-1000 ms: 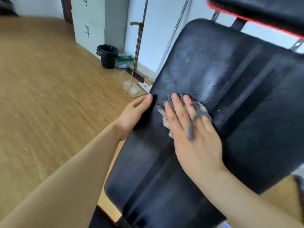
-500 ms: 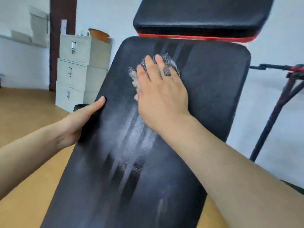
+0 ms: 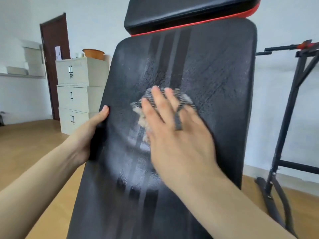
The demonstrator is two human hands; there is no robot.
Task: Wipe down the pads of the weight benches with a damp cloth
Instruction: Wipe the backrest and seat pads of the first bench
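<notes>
Cloth: your grey cloth (image 3: 184,100) lies flat on the back pad (image 3: 221,71), about in the middle of it. Half a second ago it was high up, just under the upper pad (image 3: 181,11), so it has come down toward 6 o'clock.
Right hand: your right hand (image 3: 179,135) presses on the cloth with straight, spread fingers. One grey strip comes up between two of them.
Left hand: your left hand (image 3: 89,133), at 9 o'clock from the cloth, grips the pad's side edge as before, with the thumb on the front.
Pad surface: black, with dark lengthwise stripes, a pale sheen running from the cloth toward 6 o'clock, and fine creases at 1 o'clock.
Hidden: most of the cloth is under your palm, and the left fingers are behind the pad. The right hand and the cloth are blurred.
Around: a cabinet (image 3: 77,94) at 9 o'clock and a black metal frame (image 3: 284,126) at 3 o'clock.
</notes>
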